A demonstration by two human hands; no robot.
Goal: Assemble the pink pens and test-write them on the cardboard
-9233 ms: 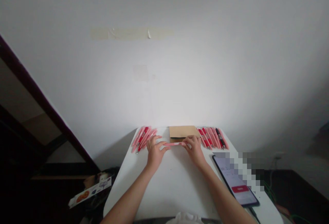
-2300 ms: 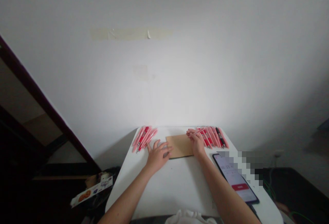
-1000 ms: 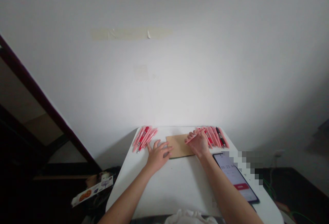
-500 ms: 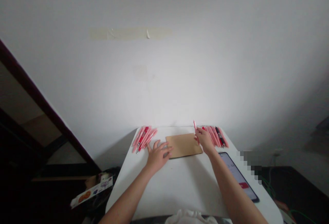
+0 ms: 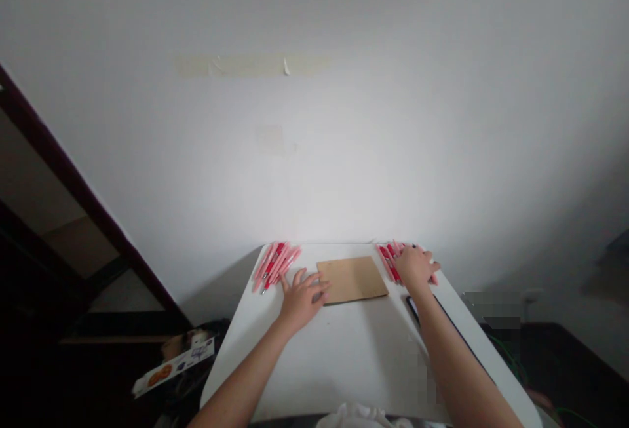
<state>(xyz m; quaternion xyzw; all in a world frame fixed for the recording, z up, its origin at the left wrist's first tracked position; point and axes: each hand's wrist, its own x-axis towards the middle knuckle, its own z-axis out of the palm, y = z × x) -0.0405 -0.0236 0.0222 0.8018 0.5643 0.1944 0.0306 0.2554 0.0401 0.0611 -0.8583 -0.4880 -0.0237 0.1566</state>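
A brown cardboard sheet (image 5: 354, 279) lies flat near the far edge of the white table (image 5: 339, 356). My left hand (image 5: 301, 298) rests open with fingers spread, fingertips touching the sheet's left edge. My right hand (image 5: 415, 266) lies palm down, fingers spread, on the right group of pink and red pens (image 5: 390, 259) and covers most of them. I cannot see a pen held in it. A second group of pink and red pens (image 5: 275, 263) lies at the far left of the table, just beyond my left hand.
A phone (image 5: 413, 305) lies on the table's right side, mostly hidden under my right forearm. A white wall stands right behind the table. A printed box (image 5: 173, 366) sits on the dark floor at the left. White cloth (image 5: 361, 416) shows at the near edge.
My right hand, which held a pink pen over the sheet's right edge, has moved right onto the right pen group and flattened. The left hand and sheet stayed put.
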